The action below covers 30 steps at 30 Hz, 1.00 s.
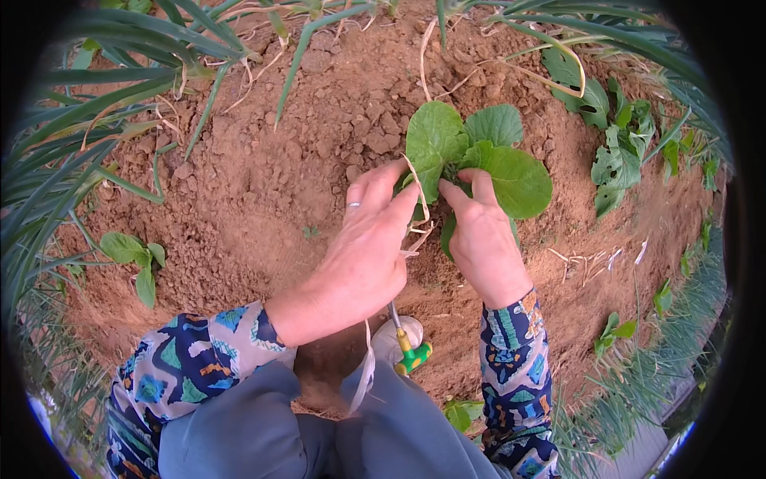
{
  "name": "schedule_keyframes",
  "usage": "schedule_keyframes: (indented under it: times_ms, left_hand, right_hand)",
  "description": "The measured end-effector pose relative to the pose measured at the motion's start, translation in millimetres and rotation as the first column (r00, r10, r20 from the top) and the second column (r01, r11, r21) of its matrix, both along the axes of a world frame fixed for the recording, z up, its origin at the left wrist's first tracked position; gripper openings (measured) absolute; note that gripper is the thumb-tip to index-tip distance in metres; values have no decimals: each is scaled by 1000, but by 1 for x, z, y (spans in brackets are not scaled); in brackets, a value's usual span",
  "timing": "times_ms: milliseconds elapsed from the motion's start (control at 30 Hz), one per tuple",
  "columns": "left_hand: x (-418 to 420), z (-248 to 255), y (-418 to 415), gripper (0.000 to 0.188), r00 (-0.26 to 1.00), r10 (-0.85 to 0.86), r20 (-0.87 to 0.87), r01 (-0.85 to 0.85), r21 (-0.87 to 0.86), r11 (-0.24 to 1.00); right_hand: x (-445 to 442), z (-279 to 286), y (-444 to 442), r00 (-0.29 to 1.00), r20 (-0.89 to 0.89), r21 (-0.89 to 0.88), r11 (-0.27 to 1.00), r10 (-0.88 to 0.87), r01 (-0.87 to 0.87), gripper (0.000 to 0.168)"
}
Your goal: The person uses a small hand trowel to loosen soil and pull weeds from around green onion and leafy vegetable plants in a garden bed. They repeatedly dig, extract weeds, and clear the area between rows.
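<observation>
A leafy green plant (502,173) with broad rounded leaves grows from brown soil in front of me. My left hand (365,245), a ring on one finger, is at the plant's left side with thumb and forefinger closed around a dry leaf strip (422,194). A pale dry tail (365,371) hangs below that hand, perhaps part of the same strip. Thumb and forefinger of my right hand (482,233) reach in among the central leaves; their tips are partly hidden, so their grip is unclear. Under my left wrist, a hand tool's green, yellow-spotted handle (414,358) shows; its working end is hidden.
Onion-like plants (161,54) line the far side and left. A plant with holed leaves (619,161) stands at right, a small seedling (134,257) at left. Dry straw (586,263) lies on the soil. My pale shoe (389,338) is beside the tool.
</observation>
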<state>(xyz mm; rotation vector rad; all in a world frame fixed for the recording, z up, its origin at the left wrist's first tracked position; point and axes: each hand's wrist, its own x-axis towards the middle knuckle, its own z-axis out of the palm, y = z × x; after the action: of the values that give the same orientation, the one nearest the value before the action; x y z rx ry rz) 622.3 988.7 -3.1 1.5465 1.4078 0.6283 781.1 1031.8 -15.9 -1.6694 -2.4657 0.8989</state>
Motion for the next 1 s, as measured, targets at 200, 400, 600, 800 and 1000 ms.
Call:
schedule_keyframes:
  times_ms: [200,400,600,800,1000]
  left_hand:
    - [-1,-1,-1,65,1000,0,18,0,-5,1000]
    - [-7,2,-10,61,999,43,7,-43,-4,999]
    - [-22,9,-38,46,741,478,472,-195,-530,825]
    - [-34,12,-43,34,353,777,521,257,-852,455]
    - [-36,2,-40,30,484,725,491,82,-850,520]
  right_hand:
    - [2,20,-6,999,-37,-5,999,-34,34,42]
    - [18,90,-35,972,-156,-39,985,-174,170,41]
    - [15,94,-82,869,-470,97,970,-155,225,27]
    - [17,77,-87,848,-504,-10,983,-163,184,23]
    - [46,41,-108,791,-403,-314,881,-461,353,24]
